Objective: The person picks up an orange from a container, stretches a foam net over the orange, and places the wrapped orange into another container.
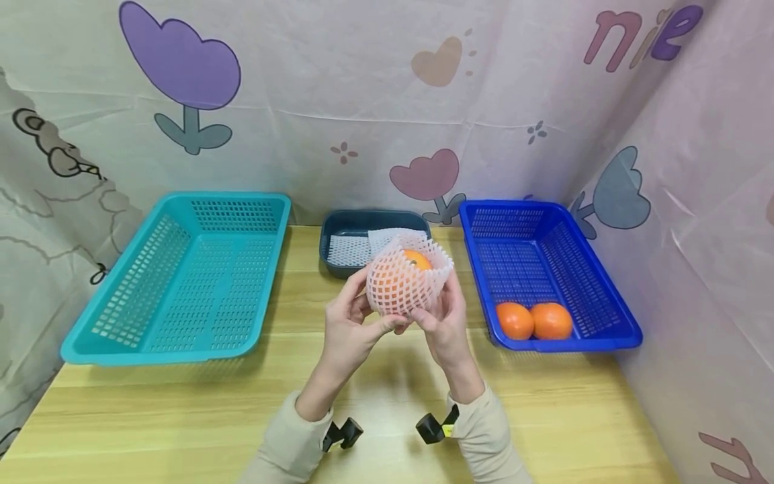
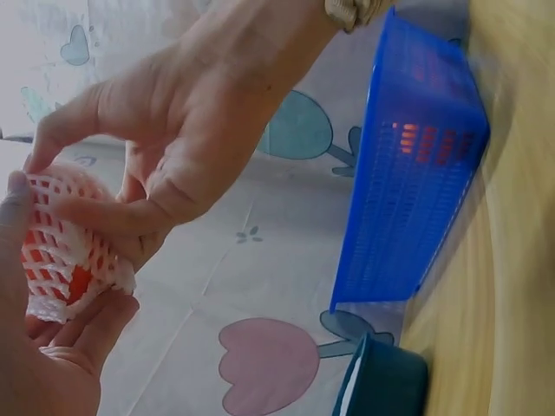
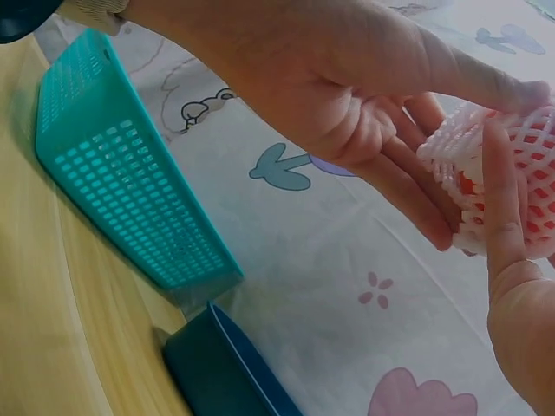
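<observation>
A: Containers first. Landmark: the small dark bin on the wooden table. Contents?

B: White foam nets. One lies flat at the bin's left; more netting shows at its right, partly hidden behind the held fruit.

A: Left of the bin?

B: A turquoise basket, larger, with slotted walls; its perforated floor shows.

A: Right of the bin?

B: A blue basket. Two oranges, one beside the other, touching, at the end nearest the person.

A: Position of the held orange?

B: Held up off the table, on the person's side of the bin, inside a foam sleeve. The sleeve's open end faces up and rightward; the stem spot shows through it.

A: Grip?

B: Two-handed. The left hand pinches the sleeved fruit between thumb and fingers on its left; the right hand pinches the right side, thumb at the near face.
</observation>
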The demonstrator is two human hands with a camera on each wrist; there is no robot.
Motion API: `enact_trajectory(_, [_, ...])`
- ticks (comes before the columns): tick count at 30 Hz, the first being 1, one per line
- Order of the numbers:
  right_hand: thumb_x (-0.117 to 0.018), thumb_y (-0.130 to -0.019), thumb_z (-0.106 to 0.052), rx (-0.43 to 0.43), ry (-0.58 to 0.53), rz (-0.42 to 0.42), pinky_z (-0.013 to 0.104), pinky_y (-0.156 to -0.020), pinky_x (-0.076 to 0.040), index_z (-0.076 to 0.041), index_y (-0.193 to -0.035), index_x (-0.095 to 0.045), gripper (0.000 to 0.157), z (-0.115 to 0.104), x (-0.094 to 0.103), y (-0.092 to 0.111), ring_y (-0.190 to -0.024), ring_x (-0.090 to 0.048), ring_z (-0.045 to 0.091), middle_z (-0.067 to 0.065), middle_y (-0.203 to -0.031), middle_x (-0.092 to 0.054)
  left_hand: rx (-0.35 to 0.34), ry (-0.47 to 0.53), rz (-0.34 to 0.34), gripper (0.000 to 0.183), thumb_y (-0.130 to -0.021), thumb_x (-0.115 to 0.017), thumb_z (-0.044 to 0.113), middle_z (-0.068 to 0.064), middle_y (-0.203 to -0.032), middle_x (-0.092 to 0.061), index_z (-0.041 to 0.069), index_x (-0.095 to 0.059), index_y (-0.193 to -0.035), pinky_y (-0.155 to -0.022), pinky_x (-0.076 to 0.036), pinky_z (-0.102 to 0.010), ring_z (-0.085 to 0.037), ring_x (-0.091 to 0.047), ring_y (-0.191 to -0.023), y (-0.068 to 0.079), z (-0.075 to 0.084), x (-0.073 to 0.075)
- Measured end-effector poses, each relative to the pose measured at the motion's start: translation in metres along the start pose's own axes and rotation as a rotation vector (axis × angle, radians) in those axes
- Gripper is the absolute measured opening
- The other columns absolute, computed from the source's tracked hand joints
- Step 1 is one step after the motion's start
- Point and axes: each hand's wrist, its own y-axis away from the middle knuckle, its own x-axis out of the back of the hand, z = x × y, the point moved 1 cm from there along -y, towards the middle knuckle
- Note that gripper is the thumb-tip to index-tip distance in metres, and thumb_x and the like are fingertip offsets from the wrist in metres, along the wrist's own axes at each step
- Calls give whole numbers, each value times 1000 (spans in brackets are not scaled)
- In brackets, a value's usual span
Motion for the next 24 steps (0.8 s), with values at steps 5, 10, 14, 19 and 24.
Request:
enact_trajectory(5, [-79, -83, -19, -17, -38, -29, 31, -58, -60, -9, -150, -31, 83, 0, 0, 1, -103, -61, 22, 13, -132, -49, 29, 10, 0, 76, -76, -84, 12, -17, -139, -53, -1, -48, -141, -96, -52, -36, -29, -60, -119, -1, 1, 1])
enact_trajectory(10, [-76, -88, -20, -21, -21, -108, 31, -55, -59, -8, -146, -37, 71, 0, 2, 2, -87, -65, 19, 9, -121, -55, 45, 77, -13, 77, -73, -85, -3, -17, -139, -50, -2, -46, -140, -106, -45, -41, -33, -53, -125, -6, 5, 7])
enact_trajectory(14, [-74, -90, -21, -1, 66, -140, 27, -61, -58, -8, -139, -45, 59, -1, 6, 3, -82, -64, 15, 5, -111, -60, 30, 96, -28, 77, -71, -86, -4, -19, -137, -50, -4, -47, -137, -104, -46, -42, -35, -53, -123, -9, 8, 12])
enact_trajectory(19, [-72, -91, -32, 18, 167, -165, 28, -88, -53, -13, -143, -42, 64, -3, 8, 3, -108, -59, 14, 1, -127, -57, 17, 73, -52, 80, -65, -84, -14, -18, -135, -49, -3, -49, -136, -99, -51, -40, -35, -54, -119, -12, 10, 16])
enact_trajectory(24, [-71, -91, -40, 1, 211, -163, 30, -98, -48, -12, -146, -38, 70, -6, 8, 3, -117, -55, 17, 2, -132, -54, -39, -27, -96, 83, -58, -87, -17, -16, -131, -48, -2, -55, -133, -98, -51, -40, -33, -49, -120, -14, 11, 20])
